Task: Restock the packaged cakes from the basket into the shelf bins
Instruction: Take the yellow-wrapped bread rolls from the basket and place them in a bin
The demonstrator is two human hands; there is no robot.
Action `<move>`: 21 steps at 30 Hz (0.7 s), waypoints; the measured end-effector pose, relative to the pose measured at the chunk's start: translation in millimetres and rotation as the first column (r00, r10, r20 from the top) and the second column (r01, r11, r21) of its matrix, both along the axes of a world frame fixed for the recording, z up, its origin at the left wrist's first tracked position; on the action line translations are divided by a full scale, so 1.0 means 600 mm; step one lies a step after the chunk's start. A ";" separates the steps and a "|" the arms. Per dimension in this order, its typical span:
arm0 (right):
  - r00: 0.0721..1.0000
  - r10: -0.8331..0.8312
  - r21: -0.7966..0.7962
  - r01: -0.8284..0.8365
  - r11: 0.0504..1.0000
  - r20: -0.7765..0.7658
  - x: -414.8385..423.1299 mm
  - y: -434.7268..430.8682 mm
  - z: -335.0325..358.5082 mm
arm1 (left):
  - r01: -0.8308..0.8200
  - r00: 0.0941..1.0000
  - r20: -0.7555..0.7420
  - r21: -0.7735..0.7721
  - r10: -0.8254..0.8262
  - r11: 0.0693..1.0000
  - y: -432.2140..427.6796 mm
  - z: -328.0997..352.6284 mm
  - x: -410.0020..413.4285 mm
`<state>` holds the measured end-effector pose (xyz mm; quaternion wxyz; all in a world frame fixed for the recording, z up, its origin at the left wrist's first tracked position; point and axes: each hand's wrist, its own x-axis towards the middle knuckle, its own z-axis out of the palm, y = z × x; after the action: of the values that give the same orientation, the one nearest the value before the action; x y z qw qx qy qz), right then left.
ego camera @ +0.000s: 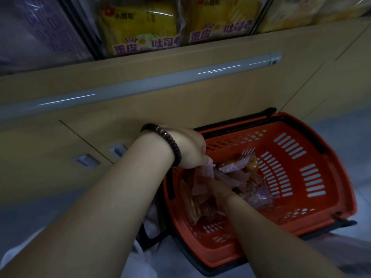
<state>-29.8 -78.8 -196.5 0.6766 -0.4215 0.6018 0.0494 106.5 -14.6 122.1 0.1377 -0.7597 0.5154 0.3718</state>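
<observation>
An orange plastic basket (313, 177) sits on the floor at the lower right, with several small packaged cakes (239, 167) in pink and clear wrappers piled in its left half. My left hand (188, 149), with a dark bead bracelet on the wrist, hangs over the basket's left rim and grips pink wrapped cakes (208, 167). My right hand (218, 191) is down among the packets, its fingers buried in them and mostly hidden. The shelf bins (140, 31) above hold large yellow bread bags.
A beige shelf front (180, 101) with a grey rail (140, 83) runs across the view above the basket. Two small latches (86, 160) sit in the lower panel at left. Grey floor (341, 133) lies right of the basket. The scene is dim.
</observation>
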 end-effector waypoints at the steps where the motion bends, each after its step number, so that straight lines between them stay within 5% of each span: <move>1: 0.999 -0.001 0.006 0.000 1.000 0.032 0.001 0.002 0.006 | -0.008 1.000 0.001 0.000 0.008 1.000 0.001 0.000 0.001; 10: 0.985 0.068 -0.137 -0.046 0.990 0.157 0.006 -0.008 0.027 | 0.002 1.000 -0.003 0.021 -0.002 1.000 -0.001 -0.005 0.001; 15: 0.989 0.144 -0.019 -0.145 0.989 -0.046 0.008 -0.046 0.101 | 0.007 1.000 0.016 0.032 -0.007 0.999 0.005 -0.008 0.011; 21: 0.905 0.402 -0.125 -0.419 0.899 -0.141 -0.014 -0.079 0.290 | -0.061 0.997 -0.037 0.060 0.063 0.996 0.015 -0.006 0.012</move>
<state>-38.2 -126.4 -22.6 0.5821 -0.5859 0.5382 0.1682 113.5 -5.6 118.7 0.1380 -0.7636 0.4830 0.4057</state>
